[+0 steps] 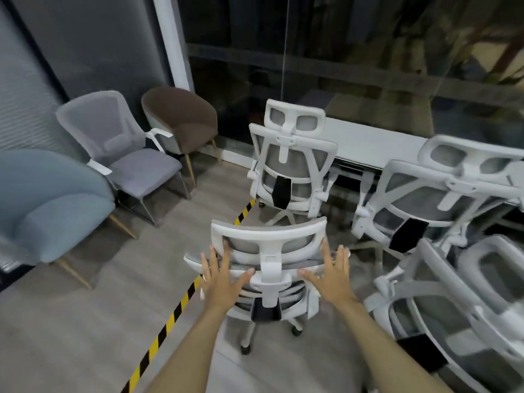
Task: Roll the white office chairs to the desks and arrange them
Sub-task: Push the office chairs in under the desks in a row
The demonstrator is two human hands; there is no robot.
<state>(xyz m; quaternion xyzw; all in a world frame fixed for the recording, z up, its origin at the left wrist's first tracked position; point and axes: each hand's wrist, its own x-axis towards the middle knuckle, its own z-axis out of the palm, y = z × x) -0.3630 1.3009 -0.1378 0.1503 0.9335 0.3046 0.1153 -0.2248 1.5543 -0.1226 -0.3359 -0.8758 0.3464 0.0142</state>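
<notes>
Your left hand [219, 275] and right hand [330, 275] lie flat with fingers spread against the back of the nearest white chair [269, 251], gripping nothing. It stands behind another chair [292, 165] parked at the desk [377, 143]. Push unevenly and it may swivel, strike that chair or catch its casters.
</notes>
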